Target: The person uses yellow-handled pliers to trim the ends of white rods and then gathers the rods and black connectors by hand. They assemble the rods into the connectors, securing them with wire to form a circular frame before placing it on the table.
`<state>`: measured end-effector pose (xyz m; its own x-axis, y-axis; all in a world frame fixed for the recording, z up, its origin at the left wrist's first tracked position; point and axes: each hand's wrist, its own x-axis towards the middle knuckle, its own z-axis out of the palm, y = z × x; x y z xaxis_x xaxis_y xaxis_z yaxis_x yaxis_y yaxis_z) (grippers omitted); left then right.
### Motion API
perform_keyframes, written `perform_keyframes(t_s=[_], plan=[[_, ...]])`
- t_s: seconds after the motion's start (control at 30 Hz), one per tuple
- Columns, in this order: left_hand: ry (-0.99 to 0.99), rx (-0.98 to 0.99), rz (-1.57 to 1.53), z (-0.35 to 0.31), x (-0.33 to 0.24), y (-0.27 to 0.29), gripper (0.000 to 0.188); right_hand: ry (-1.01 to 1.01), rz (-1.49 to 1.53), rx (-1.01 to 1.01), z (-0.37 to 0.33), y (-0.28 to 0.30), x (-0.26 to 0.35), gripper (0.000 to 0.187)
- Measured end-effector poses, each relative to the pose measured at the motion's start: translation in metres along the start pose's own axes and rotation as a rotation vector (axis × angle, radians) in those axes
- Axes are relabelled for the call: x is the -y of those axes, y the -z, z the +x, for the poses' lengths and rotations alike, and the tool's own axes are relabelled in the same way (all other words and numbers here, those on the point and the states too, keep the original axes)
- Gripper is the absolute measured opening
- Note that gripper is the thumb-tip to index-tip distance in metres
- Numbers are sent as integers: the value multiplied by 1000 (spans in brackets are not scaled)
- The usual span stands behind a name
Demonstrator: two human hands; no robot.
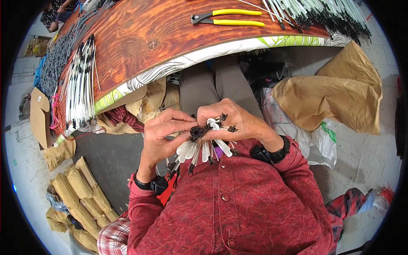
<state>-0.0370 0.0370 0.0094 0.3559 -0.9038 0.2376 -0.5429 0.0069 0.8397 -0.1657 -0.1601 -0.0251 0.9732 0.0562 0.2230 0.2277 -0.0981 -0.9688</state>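
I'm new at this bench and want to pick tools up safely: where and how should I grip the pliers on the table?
Probably around both yellow handles, right hand coming from the near side. The pliers lie flat, dark cutting head pointing left, handles slightly spread and running right; bare wood on the near side should leave room for fingers.

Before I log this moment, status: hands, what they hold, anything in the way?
Left hand, right hand: both gripping rod bundle. Bundle: before red shirt, white strips fanned out. Pliers: on table, apart from hands, not in the way.
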Motion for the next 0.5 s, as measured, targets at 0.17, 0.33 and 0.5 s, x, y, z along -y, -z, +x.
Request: perform_keyframes(t_s=[0.17,0.33,0.5], plan=[[8,53,-42,0,1,3,32,15,-5,-1,0,-2,0,32],[-16,175,-97,4,-4,14,35,25,-14,20,-1,-4,0,32],[63,245,-305,10,-13,23,32,24,-13,15,0,-4,1,31]])
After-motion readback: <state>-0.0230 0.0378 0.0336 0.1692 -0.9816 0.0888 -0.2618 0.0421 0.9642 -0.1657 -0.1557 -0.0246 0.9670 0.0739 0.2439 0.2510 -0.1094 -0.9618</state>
